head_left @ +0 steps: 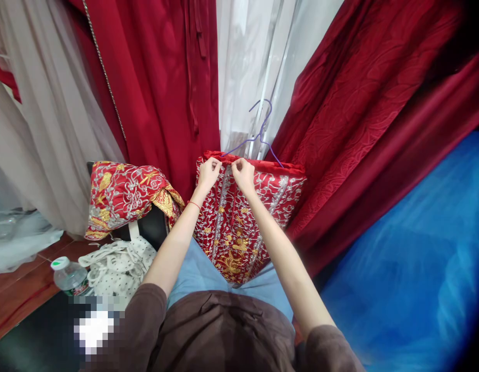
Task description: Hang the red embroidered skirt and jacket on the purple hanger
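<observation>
A red garment (pixel 239 227) with gold and silver embroidery hangs on a purple wire hanger (pixel 258 132) and drapes down over my lap. My left hand (pixel 208 173) and my right hand (pixel 243 173) sit side by side at its top edge, near the neckline. Both hands are closed in a pinch on the cloth there. A thin red cord circles my left wrist. Exactly what the fingertips grip at the neckline is too small to make out.
A second embroidered red garment (pixel 123 196) lies over a dark chair at the left. A white spotted bag (pixel 119 263) and a plastic water bottle (pixel 69 276) sit below it. Red drapes (pixel 379 103), white sheer cloth (pixel 255 62) and blue plastic sheeting (pixel 410 248) surround me.
</observation>
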`<state>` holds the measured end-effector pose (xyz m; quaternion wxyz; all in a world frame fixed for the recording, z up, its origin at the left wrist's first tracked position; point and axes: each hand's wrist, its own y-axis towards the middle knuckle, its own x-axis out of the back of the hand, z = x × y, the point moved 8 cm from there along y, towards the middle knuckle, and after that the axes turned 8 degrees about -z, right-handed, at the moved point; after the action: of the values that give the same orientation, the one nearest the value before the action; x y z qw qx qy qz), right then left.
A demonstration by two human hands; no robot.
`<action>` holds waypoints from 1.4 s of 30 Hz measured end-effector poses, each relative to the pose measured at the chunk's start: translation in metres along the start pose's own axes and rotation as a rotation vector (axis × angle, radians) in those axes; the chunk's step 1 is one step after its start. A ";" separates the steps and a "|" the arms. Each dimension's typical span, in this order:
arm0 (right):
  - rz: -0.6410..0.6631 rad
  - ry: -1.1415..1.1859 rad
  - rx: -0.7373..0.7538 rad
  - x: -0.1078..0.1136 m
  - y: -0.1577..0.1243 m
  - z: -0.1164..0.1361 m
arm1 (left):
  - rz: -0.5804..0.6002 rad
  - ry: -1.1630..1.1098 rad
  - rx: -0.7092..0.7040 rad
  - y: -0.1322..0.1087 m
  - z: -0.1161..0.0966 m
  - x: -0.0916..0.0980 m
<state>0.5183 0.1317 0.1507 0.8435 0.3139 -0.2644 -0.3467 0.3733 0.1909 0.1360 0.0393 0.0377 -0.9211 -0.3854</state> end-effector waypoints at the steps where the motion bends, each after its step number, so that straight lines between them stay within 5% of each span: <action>1: 0.032 0.050 -0.052 -0.004 -0.002 -0.005 | 0.011 -0.057 0.036 -0.002 0.000 0.001; 5: 0.115 0.097 -0.174 -0.005 -0.001 -0.019 | 0.098 -0.235 0.168 -0.011 0.000 0.008; 9: 0.227 -0.068 -0.046 0.013 0.006 -0.014 | 0.224 0.133 0.060 -0.021 -0.008 0.021; 12: 0.538 0.147 -0.033 0.008 -0.006 -0.003 | -0.083 0.397 0.005 -0.019 -0.018 0.050; 14: 0.620 0.337 -0.052 0.008 -0.013 0.006 | -0.306 0.357 0.008 -0.020 -0.026 0.063; 17: 0.540 0.492 -0.103 0.013 -0.011 0.011 | -0.313 0.039 0.030 -0.017 -0.028 0.053; 21: 0.467 0.505 -0.105 0.016 -0.009 0.012 | 0.208 -0.262 0.032 -0.019 -0.034 0.004; 23: 0.514 0.431 -0.007 0.015 -0.011 0.017 | 0.367 -0.270 0.049 -0.027 -0.034 -0.007; 28: 0.520 0.150 0.340 0.017 -0.016 0.037 | 0.474 -0.283 0.111 -0.035 -0.030 -0.009; 31: 0.428 -0.048 0.393 0.018 -0.015 0.041 | 0.471 -0.286 0.145 -0.034 -0.027 -0.010; 36: 0.253 -0.165 0.356 0.018 -0.010 0.043 | 0.289 -0.311 0.223 -0.030 -0.011 -0.007; 42: 0.207 -0.123 0.161 0.014 -0.003 0.025 | 0.079 -0.365 0.226 -0.023 0.005 0.002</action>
<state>0.5091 0.1109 0.1678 0.8291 0.3296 -0.3735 -0.2540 0.3716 0.1780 0.1162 -0.1173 -0.0647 -0.9511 -0.2784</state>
